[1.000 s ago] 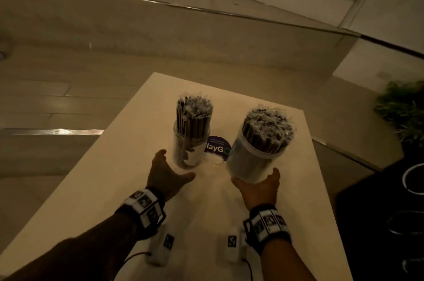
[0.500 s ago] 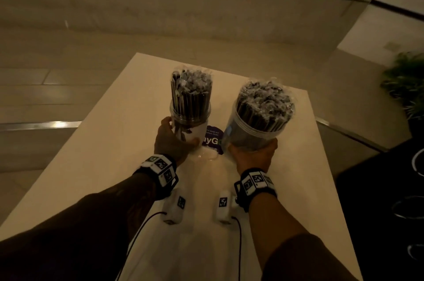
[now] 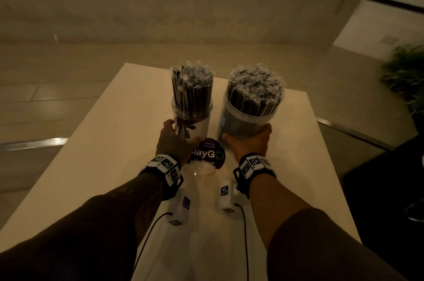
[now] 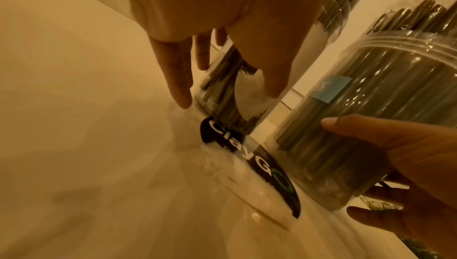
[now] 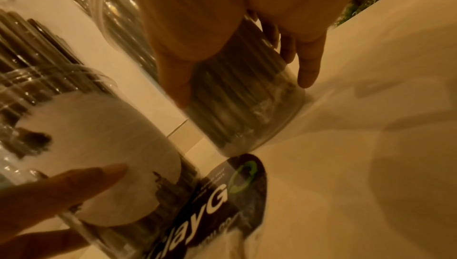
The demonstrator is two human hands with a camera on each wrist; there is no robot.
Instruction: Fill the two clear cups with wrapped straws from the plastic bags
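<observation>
Clear cups (image 3: 192, 118) hold wrapped straws (image 3: 254, 95) upright, hands (image 3: 249, 143) gripping.

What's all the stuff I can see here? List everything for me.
cups: 2, clear, side by side at the far half of the table; narrower left cup, wider right cup
straws: many, dark in clear wrappers, standing upright and packed in both cups
bag: 1, clear plastic with a dark label, lying flat between the wrists
table: 1, cream
plant: 1, green, at the right edge
wrist cameras: 2, white with black markers, one under each wrist
left hand: 1, grips the left cup low down
right hand: 1, grips the right cup low down
</observation>
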